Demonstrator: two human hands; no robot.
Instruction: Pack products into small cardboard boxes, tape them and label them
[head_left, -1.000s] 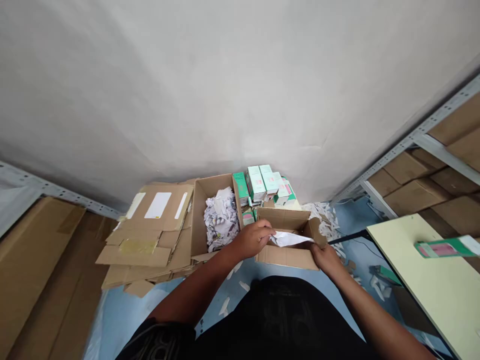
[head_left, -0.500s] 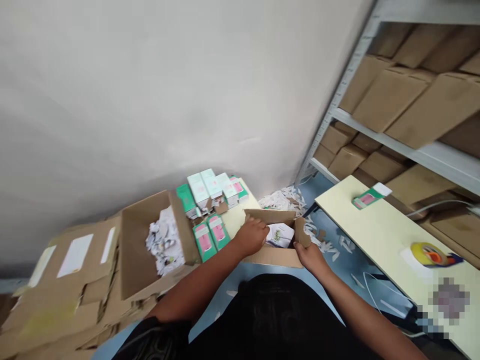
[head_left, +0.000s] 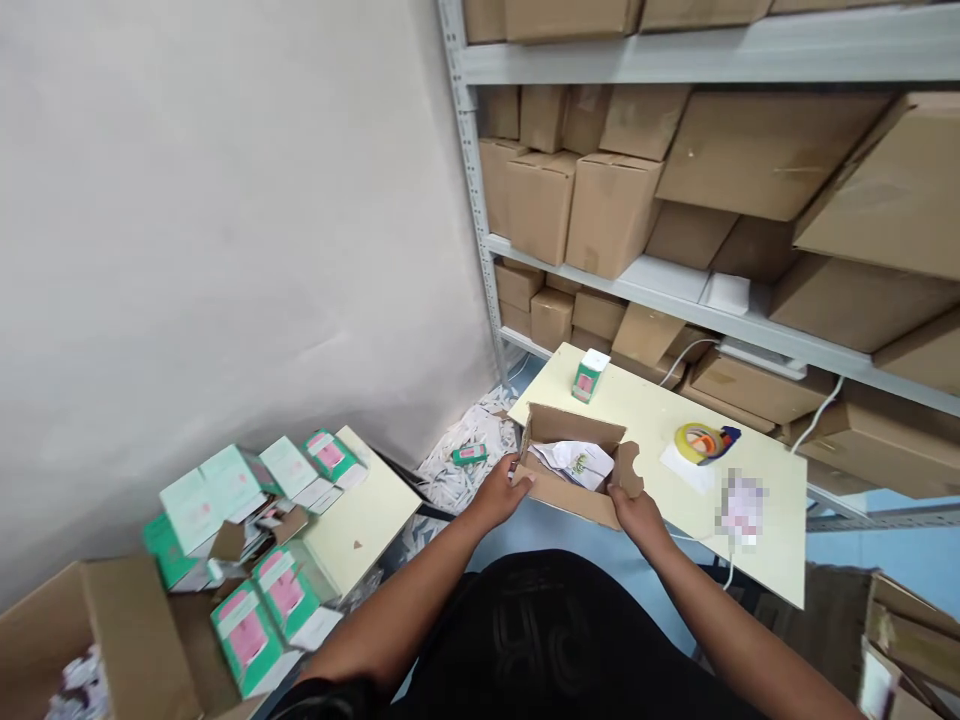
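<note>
A small open cardboard box (head_left: 568,492) with white crumpled paper (head_left: 574,462) inside hangs at the near edge of a pale yellow table (head_left: 660,420). My left hand (head_left: 501,493) grips the box's left side, fingers closed on its wall. My right hand (head_left: 636,509) grips the right side, by the notched flap. Both forearms reach forward from my black shirt.
On the table stand a small green-and-pink carton (head_left: 586,376), a tape roll (head_left: 699,441) and a white slip. A metal shelf (head_left: 675,290) full of brown boxes rises behind. At left, stacked green cartons (head_left: 247,520), a low yellow board (head_left: 360,515) and a big carton (head_left: 112,640). Paper scraps (head_left: 465,455) litter the floor.
I have turned to the right with the small box in both hands, carrying it from beside the green cartons to the edge of the yellow table. The shelf has come into view.
</note>
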